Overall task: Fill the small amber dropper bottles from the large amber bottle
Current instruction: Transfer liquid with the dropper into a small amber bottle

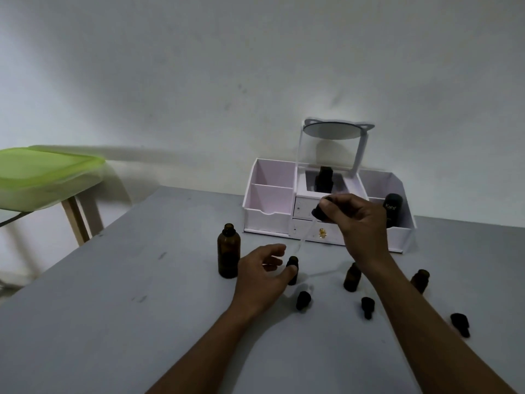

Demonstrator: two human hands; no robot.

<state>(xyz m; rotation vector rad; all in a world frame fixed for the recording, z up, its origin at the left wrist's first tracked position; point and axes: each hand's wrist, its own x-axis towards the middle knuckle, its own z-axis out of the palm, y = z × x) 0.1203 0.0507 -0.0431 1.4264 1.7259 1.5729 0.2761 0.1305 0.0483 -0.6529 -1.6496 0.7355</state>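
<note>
The large amber bottle (228,250) stands uncapped on the grey table (113,308), left of my hands. My left hand (262,273) holds a small amber dropper bottle (292,268) between thumb and fingers. My right hand (356,220) pinches the black bulb of a long dropper (319,213); its clear glass tube slants down to just above that small bottle's mouth. Two more open small amber bottles (352,277) (420,280) stand to the right. Three black dropper caps (303,300) (367,307) (460,324) lie on the table in front.
A white and pink desk organiser (272,206) with drawers and a round mirror (332,129) stands against the wall behind my hands, holding dark bottles (393,207). A green-lidded container (42,172) rests on a stand at the far left.
</note>
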